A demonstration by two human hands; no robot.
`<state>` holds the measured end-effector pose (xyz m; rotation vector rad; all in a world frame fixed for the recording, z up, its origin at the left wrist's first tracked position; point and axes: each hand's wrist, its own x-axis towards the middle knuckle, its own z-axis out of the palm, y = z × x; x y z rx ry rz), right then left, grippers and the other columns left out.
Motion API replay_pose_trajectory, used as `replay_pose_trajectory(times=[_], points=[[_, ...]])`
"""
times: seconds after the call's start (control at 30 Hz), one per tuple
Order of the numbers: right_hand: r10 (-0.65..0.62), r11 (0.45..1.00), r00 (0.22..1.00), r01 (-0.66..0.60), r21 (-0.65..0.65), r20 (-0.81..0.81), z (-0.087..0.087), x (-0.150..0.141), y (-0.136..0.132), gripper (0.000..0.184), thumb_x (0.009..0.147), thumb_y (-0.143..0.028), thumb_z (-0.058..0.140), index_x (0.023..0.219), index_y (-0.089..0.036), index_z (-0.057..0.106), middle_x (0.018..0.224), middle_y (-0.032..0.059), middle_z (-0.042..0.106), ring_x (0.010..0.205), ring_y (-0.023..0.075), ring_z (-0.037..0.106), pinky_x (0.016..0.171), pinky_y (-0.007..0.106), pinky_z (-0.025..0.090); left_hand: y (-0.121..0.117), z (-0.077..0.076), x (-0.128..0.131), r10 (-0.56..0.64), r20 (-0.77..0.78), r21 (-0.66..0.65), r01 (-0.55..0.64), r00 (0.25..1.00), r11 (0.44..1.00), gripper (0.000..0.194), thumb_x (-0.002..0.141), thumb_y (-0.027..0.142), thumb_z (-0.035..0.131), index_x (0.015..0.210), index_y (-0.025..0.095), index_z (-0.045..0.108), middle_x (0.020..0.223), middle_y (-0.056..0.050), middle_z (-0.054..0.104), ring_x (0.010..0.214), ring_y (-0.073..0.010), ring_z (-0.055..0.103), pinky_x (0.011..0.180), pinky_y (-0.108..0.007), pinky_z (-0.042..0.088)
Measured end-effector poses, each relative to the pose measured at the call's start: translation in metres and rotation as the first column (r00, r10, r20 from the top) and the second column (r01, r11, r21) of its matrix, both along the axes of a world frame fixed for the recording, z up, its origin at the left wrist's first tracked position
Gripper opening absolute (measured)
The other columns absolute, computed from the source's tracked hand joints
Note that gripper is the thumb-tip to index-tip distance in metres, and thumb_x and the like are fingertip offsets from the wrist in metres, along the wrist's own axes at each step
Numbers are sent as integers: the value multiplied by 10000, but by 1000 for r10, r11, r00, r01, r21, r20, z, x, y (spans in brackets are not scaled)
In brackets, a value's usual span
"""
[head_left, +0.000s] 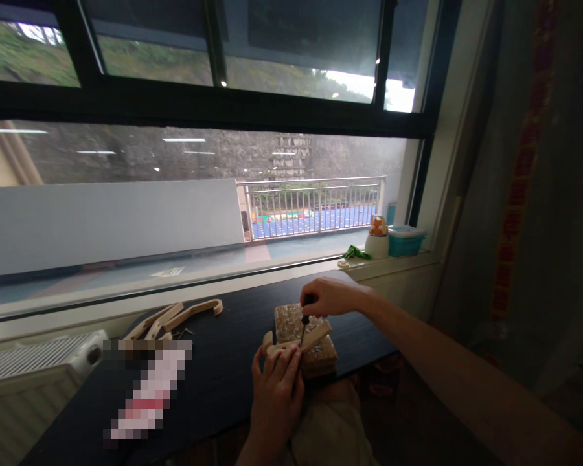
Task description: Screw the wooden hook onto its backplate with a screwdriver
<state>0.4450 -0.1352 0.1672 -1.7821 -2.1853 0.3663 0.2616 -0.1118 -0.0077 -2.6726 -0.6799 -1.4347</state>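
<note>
My right hand [326, 296] is closed round the dark handle of a screwdriver [304, 320], which points down. Its tip meets a pale curved wooden piece [319, 334], or comes very near it; the exact contact is too small to make out. My left hand [278, 382] grips the left part of this piece, fingers over its top. Under the piece lies a thick, rough brown block [284, 315], wrapped in something shiny, at the table's near edge. The piece's curved end shows just beyond my left fingertips.
More curved wooden pieces [194, 312] lie on the dark table [223, 362] at the left, with small screws [183, 334] beside them. A blurred-out pink and white item [150, 395] is nearer. The windowsill holds a white pot [376, 244] and a teal box [407, 243]. A radiator [43, 362] stands left.
</note>
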Motion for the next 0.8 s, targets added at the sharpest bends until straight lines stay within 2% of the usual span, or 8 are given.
replay_pose_trajectory(times=[0.17, 0.4, 0.6, 0.8], points=[[6, 1000, 1000, -6, 19, 4, 3, 0, -2, 254, 669, -227, 591, 901, -166, 676, 661, -4, 661, 557, 99, 584, 535, 183, 405, -2, 0, -2, 5, -11, 2, -5, 1000, 1000, 309, 845, 202, 475, 1127, 212, 602, 1122, -49, 660, 1036, -260, 541, 1021, -545, 227], [2, 1000, 1000, -2, -26, -16, 1, 0, 0, 247, 732, -307, 550, 878, -145, 666, 610, 8, 656, 523, 102, 587, 487, 177, 401, 0, -4, 0, 9, -4, -17, -9, 1000, 1000, 316, 829, 222, 510, 1132, 225, 599, 1134, -42, 655, 1050, -257, 536, 1041, -536, 206], [-3, 1000, 1000, 3, 25, -8, 2, 1, -2, 260, 666, -223, 600, 911, -169, 671, 675, -2, 663, 576, 105, 584, 545, 189, 405, -2, 4, -2, -5, -14, 25, 5, 1000, 1000, 312, 840, 161, 465, 1116, 204, 605, 1112, -52, 663, 1026, -250, 541, 1018, -536, 227], [4, 999, 999, -6, -44, -54, -2, 1, -1, 231, 739, -274, 552, 888, -136, 661, 613, 15, 661, 533, 110, 599, 500, 180, 419, -4, 7, -3, 16, -37, 52, -14, 999, 999, 312, 836, 160, 466, 1117, 196, 598, 1109, -57, 664, 1019, -255, 548, 1005, -535, 239]])
